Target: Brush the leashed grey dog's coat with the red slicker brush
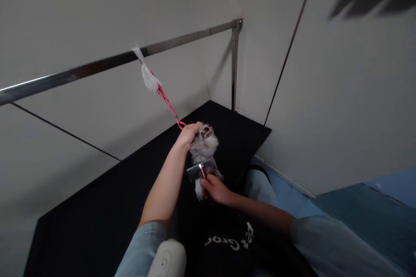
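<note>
A small grey, fluffy dog (205, 149) is on the black table (130, 199), its muzzle tilted up and its mouth partly open. My left hand (189, 135) is closed on the dog's head from the left side. A slicker brush (202, 169) with a wide flat head and a dark red handle lies against the dog's chest. Its handle is wrapped by the fingers of my right hand (216, 188). Below the brush a white furry leg shows. From the dog's neck a pink leash (167, 103) runs up to the left; the neck loop is partly hidden behind my left hand.
A metal bar (97, 66) crosses above the table, held by an upright post (234, 69) near the corner. White cloth (147, 73) ties the leash to the bar. Pale walls stand behind and to the right. Blue flooring (367, 207) shows at lower right.
</note>
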`<state>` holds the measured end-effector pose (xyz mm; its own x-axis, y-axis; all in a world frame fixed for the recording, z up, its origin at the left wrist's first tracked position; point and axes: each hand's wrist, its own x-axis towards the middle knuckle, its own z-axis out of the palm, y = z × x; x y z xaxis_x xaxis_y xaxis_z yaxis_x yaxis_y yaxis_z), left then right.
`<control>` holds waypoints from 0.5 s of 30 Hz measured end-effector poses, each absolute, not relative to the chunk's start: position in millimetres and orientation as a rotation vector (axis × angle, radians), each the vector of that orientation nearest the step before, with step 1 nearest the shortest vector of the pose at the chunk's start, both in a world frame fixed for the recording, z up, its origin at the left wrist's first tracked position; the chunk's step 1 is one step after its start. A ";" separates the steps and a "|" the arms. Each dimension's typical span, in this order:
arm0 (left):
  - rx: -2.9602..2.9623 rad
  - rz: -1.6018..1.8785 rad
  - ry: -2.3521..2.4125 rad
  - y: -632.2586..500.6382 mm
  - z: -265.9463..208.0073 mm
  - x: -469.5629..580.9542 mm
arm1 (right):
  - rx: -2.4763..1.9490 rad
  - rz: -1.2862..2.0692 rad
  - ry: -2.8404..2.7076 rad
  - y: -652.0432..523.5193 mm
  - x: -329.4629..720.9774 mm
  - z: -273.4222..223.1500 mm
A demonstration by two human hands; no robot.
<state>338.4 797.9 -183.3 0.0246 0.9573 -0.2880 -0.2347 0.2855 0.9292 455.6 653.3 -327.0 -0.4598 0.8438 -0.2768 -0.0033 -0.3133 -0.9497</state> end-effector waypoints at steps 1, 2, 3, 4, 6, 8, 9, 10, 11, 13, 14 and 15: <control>0.822 1.115 1.160 798.2 -183.3 337.9 | -1.128 1.739 -1.318 657.3 456.2 -322.4; 0.822 1.122 1.162 798.4 -183.2 337.3 | -1.159 1.676 -1.318 660.7 456.5 -318.5; 0.820 1.124 1.172 798.4 -182.8 336.9 | -1.191 1.670 -1.324 662.6 456.6 -315.9; 0.814 1.124 1.184 798.3 -182.4 336.5 | -1.215 1.724 -1.331 662.4 456.3 -315.1; 0.796 1.114 1.209 797.7 -181.6 335.9 | -1.201 1.948 -1.334 657.8 454.8 -317.1; 0.790 1.118 1.208 797.1 -181.5 335.6 | -1.128 2.046 -1.317 654.7 452.4 -319.8; 0.796 1.124 1.204 797.0 -181.7 335.6 | -1.102 2.013 -1.304 655.9 451.2 -319.9; 0.807 1.130 1.199 796.8 -182.0 335.7 | -1.092 1.939 -1.291 658.8 450.1 -319.4; 0.819 1.135 1.199 796.7 -182.4 336.0 | -1.093 1.851 -1.280 662.7 449.2 -318.5; 0.834 1.131 1.206 796.3 -183.1 337.0 | -1.108 1.755 -1.278 668.3 448.1 -318.1; 0.836 1.129 1.207 796.0 -183.1 337.6 | -1.107 1.765 -1.284 668.1 447.9 -319.1; 0.836 1.127 1.208 795.6 -182.9 338.2 | -1.094 1.787 -1.297 665.7 447.8 -320.7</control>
